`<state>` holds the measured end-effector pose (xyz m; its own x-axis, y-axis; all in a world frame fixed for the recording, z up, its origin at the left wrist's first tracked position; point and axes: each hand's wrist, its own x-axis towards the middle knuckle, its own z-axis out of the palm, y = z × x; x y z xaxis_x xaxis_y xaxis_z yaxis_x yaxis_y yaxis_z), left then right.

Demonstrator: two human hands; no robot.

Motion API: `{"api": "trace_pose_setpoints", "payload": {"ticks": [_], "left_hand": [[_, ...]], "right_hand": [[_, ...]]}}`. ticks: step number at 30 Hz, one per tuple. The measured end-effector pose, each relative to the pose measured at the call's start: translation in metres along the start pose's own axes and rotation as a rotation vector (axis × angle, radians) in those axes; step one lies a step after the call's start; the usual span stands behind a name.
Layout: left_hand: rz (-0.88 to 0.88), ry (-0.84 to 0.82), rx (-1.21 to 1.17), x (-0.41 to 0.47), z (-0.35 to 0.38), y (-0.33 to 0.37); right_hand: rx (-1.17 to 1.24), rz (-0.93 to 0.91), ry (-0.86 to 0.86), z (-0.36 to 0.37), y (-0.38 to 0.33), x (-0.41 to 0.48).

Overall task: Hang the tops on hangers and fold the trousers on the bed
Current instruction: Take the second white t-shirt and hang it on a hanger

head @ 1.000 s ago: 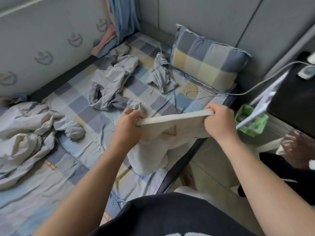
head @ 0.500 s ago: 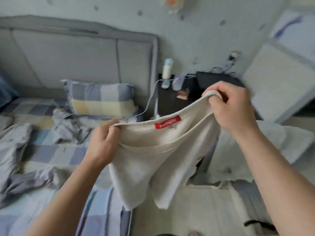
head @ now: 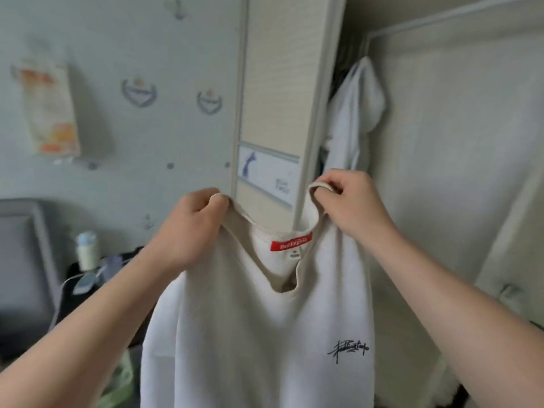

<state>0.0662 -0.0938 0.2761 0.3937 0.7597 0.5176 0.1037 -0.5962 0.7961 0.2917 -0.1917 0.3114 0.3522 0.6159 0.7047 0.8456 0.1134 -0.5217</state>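
Left hand fisted on one side of the collar, fingers curled over the ribbed edge, knuckles up, back of hand to camera. Right hand pinches the other side of the collar, thumb and fingers bent round the rib, sitting a bit higher than the left. Two hands, two bare forearms coming in from the bottom corners, elbows out of frame.

One top: cream knit, held up in the air by its neckline and hanging straight down between the arms, front side toward camera, hem cut off by the frame bottom. One red label inside the back of the neck, one small white tag just under it. One dark scribble logo on the chest.

Behind the top: one tall pale wardrobe door, and one white garment hanging just right of it. Lower left: one pale bottle standing on a dark nightstand, with a grey headboard beside it. One blurred orange-and-white paper on the wall.
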Motion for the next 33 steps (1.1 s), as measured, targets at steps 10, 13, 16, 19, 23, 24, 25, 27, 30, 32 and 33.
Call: {"api": "trace_pose_setpoints", "payload": {"ticks": [10,13,16,19,23,24,25,27,30,32,33], "left_hand": [[0.264,-0.018,-0.056,0.194,0.156,0.132],[0.293,-0.017,-0.105,0.247,0.187,0.164],[0.290,-0.034,-0.187,0.300,0.216,0.191],[0.322,-0.036,-0.258,0.346,0.240,0.214],[0.364,-0.074,-0.342,0.396,0.271,0.237],[0.372,-0.091,-0.353,0.408,0.279,0.241],[0.379,-0.110,-0.358,0.419,0.287,0.246],[0.387,-0.139,-0.373,0.436,0.302,0.252],[0.389,-0.192,-0.402,0.459,0.328,0.258],[0.375,-0.235,-0.438,0.471,0.349,0.260],[0.368,-0.252,-0.450,0.475,0.359,0.261]], "right_hand": [[-0.284,-0.010,0.252,-0.163,0.068,0.146],[-0.406,0.013,0.309,-0.195,0.075,0.190],[-0.545,0.045,0.351,-0.223,0.081,0.230],[-0.659,0.094,0.400,-0.242,0.086,0.264],[-0.807,0.223,0.428,-0.256,0.096,0.297],[-0.854,0.251,0.425,-0.256,0.100,0.304],[-0.913,0.286,0.413,-0.256,0.104,0.310],[-1.033,0.385,0.357,-0.250,0.115,0.320],[-1.076,0.581,0.272,-0.243,0.140,0.326],[-1.044,0.666,0.246,-0.243,0.157,0.327],[-1.063,0.669,0.253,-0.245,0.165,0.327]]}}
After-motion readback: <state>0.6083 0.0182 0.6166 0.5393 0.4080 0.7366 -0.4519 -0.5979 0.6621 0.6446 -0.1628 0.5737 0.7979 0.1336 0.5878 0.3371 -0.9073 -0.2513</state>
